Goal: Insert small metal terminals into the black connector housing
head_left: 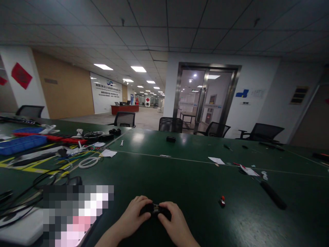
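My left hand (pixel 134 215) and my right hand (pixel 175 219) meet low in the middle of the head view, just above the green table (pixel 115 181). Between them they grip a small black object with a metallic middle part (pixel 155 208), one end in each hand. Thumbs press it from the near side, while the fingers curl over its far side. Its ends are hidden by my fingers, and I cannot make out its kind. Off to the right of my hands, a small red and silver item (pixel 222 201) rests on the tabletop.
To the left lie blue trays (pixel 24 144), a coiled white cable (pixel 88 162), black cables and a blurred-out patch (pixel 84 212). A black box (pixel 171 139) and a wrench (pixel 122 142) sit farther back. On the right are papers (pixel 250 171) and a black stick-like item (pixel 272 195).
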The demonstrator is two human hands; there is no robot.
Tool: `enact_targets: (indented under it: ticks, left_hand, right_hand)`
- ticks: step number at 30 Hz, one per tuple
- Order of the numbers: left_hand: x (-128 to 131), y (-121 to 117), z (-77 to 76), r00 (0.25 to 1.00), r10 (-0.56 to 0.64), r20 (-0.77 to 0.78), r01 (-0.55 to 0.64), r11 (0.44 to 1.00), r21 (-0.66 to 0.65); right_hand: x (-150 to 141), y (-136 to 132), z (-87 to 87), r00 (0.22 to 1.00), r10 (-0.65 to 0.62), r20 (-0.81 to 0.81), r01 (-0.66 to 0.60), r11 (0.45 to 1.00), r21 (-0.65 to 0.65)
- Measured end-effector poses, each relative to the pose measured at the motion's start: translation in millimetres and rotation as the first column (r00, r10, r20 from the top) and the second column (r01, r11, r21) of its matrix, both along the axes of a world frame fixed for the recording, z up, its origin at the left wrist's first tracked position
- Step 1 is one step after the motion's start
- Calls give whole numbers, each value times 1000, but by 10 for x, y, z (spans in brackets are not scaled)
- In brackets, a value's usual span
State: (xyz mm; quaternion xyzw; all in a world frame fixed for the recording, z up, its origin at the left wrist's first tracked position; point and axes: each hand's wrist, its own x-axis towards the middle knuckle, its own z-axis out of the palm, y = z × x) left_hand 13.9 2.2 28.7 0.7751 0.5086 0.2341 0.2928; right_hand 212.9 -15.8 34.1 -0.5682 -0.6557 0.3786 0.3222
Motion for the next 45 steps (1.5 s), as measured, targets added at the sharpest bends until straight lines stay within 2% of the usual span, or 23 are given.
enact_targets:
  ticks: [5, 14, 17, 23, 34, 38, 43, 45]
  left_hand:
    - [-2, -3, 3, 1000, -12, 5, 12, 1000, 1]
    - [-30, 71, -142, 1000, -16, 4, 16, 999, 30]
    - [-19, 60, -117, 1000, -10, -4, 10, 1000, 28]
    - [-12, 33, -43, 1000, -12, -16, 12, 1000, 14]
    - [-19, 24, -53, 1000, -19, -3, 19, 1000, 7]
    - [3, 12, -22, 1000, -17, -5, 17, 1000, 8]
    - [23, -4, 6, 1000, -9, -16, 9, 1000, 7]
    - [22, -4, 5, 1000, -11, -13, 11, 1000, 13]
  right_hand:
    - [-8, -8, 26, 1000, 9, 28, -9, 1000, -1]
    - [-16, 41, -27, 994, 35, 103, -39, 999, 31]
    - [-13, 30, -10, 995, 36, 97, -36, 999, -4]
    - [-24, 29, -18, 994, 43, 101, -46, 998, 30]
    - [-25, 1, 67, 994, 49, 95, -50, 999, 6]
    - [-19, 17, 41, 995, 44, 94, -42, 999, -25]
    - [-21, 38, -16, 992, 43, 115, -49, 997, 52]
    - [-19, 29, -7, 993, 42, 108, -46, 998, 35]
